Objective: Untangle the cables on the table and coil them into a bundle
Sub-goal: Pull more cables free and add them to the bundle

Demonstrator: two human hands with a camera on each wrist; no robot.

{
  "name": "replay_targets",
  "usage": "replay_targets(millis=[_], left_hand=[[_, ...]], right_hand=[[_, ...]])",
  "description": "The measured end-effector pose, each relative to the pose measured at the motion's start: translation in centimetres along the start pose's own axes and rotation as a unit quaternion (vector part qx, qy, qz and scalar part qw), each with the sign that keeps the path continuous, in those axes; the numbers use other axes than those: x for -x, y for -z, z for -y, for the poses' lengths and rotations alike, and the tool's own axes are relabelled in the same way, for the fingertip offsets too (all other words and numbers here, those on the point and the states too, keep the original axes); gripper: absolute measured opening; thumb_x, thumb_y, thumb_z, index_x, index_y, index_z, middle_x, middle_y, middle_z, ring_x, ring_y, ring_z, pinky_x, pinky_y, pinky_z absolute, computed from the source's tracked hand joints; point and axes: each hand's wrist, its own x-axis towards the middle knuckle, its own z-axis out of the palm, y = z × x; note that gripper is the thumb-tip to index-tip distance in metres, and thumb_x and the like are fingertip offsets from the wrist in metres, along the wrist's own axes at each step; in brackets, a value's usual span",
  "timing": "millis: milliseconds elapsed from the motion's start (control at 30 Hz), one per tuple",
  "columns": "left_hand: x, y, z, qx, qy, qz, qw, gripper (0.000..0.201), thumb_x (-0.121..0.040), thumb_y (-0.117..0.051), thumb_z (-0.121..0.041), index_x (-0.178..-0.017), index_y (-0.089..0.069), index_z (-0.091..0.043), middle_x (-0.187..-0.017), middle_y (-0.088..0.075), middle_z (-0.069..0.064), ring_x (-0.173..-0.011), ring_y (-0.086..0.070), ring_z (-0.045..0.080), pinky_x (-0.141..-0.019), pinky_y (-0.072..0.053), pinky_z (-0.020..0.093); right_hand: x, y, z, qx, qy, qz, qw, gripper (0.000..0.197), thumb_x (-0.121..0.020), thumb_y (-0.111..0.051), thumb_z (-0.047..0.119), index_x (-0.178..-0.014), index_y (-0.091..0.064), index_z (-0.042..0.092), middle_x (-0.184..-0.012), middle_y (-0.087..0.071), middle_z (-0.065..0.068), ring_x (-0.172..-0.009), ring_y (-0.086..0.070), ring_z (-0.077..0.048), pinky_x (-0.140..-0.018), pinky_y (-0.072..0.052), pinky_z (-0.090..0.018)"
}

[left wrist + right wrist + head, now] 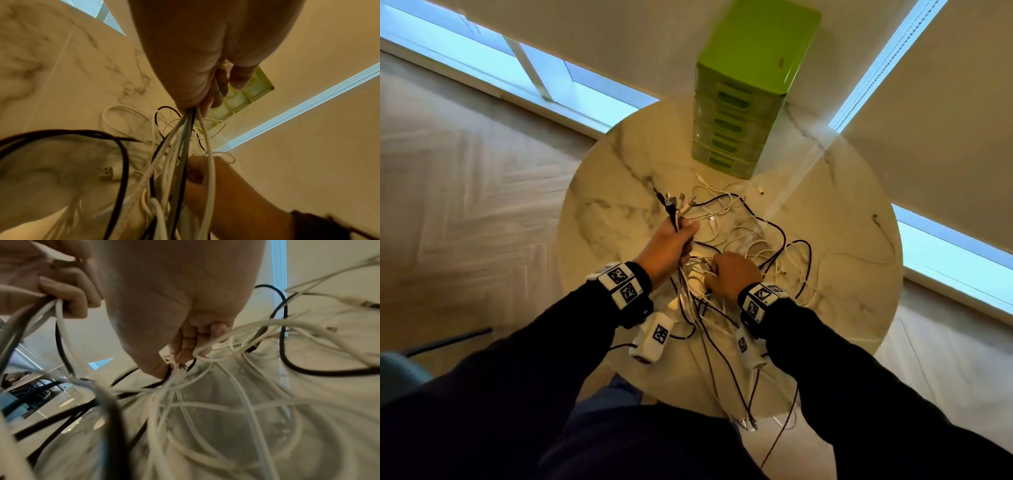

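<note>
Progress is early: your left hand (675, 244) grips a fistful of plug ends, your right hand (732, 274) pinches white strands just beside it, and most cables (767, 246) remain snarled across the marble table (613, 192), some trailing off the near edge; nothing coiled yet.

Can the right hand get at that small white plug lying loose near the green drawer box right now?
Probably not yet: the right hand grips tangled cables, so it must let go first. Otherwise the way to the white plug by the green drawer box looks open.
</note>
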Motion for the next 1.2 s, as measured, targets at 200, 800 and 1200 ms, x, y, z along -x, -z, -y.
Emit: replay_targets(millis=[200,800,1200], left_hand=[[-0.4,0.7,0.9,-0.061,0.008,0.006,0.998,0.016,-0.101,-0.056,-0.022,-0.089,-0.047,-0.018,-0.06,-0.033,-0.007,-0.05,-0.032,0.009,-0.05,-0.028,0.025],[-0.3,3.3,1.1,-0.114,0.016,0.07,0.991,0.025,-0.101,-0.055,-0.014,-0.077,-0.052,-0.018,-0.053,-0.037,-0.007,-0.045,-0.033,0.009,-0.05,-0.028,0.026],[-0.3,6.7,1.7,-0.118,0.034,0.12,0.985,0.02,-0.093,-0.06,-0.026,-0.074,-0.054,-0.027,-0.065,-0.036,-0.001,-0.054,-0.033,0.013,-0.054,-0.027,0.031]], right_hand=[[0.5,2.6,-0.3,-0.083,0.07,-0.052,0.993,0.022,-0.09,-0.062,0.037,-0.081,-0.052,0.018,-0.081,-0.05,0.001,-0.079,-0.046,-0.022,-0.069,-0.038,-0.035],[3.0,1.5,2.4,-0.147,-0.068,0.071,0.984,0.021,-0.101,-0.048,0.02,-0.109,-0.065,0.01,-0.099,-0.071,-0.012,-0.086,-0.065,-0.024,-0.075,-0.046,-0.029],[-0.8,-3.1,4.8,-0.125,-0.178,-0.024,0.976,0.019,-0.097,-0.053,0.027,-0.105,-0.055,0.01,-0.103,-0.064,-0.02,-0.096,-0.062,-0.039,-0.07,-0.041,-0.034]])
